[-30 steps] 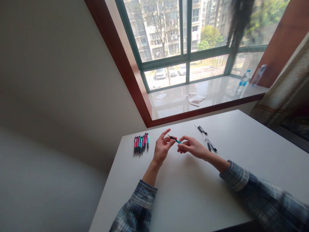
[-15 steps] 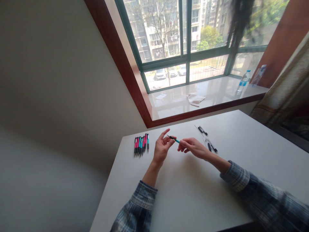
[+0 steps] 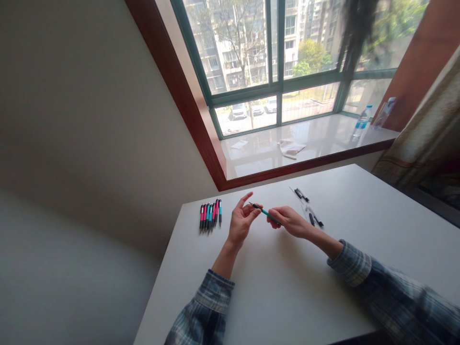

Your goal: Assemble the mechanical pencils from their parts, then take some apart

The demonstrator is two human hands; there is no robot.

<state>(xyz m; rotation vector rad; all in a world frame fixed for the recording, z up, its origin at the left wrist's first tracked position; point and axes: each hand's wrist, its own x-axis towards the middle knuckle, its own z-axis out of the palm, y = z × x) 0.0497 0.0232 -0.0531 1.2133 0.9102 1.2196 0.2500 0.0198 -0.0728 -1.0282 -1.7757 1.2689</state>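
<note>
A teal pen (image 3: 266, 212) with a black grip is held above the white table between both hands, its tip pointing up and left. My left hand (image 3: 241, 223) pinches the black grip near the tip with thumb and fingers, while its index finger stretches out. My right hand (image 3: 287, 220) is closed on the teal barrel, and its fingers partly hide the rear end. To the left lies a row of several pink and teal pens (image 3: 211, 215). Right of my hands are black pen parts (image 3: 301, 194) and a disassembled clear pen (image 3: 314, 215).
The white table (image 3: 287, 297) stands against a window sill (image 3: 258, 160). On the sill are a crumpled cloth (image 3: 291, 148), a white paper (image 3: 239, 143) and a water bottle (image 3: 362, 120). A curtain (image 3: 413, 139) hangs at the right, and a wall rises at the left.
My right hand's fingers have shifted on the pen, and more of the teal barrel now shows. My left hand stays almost in place.
</note>
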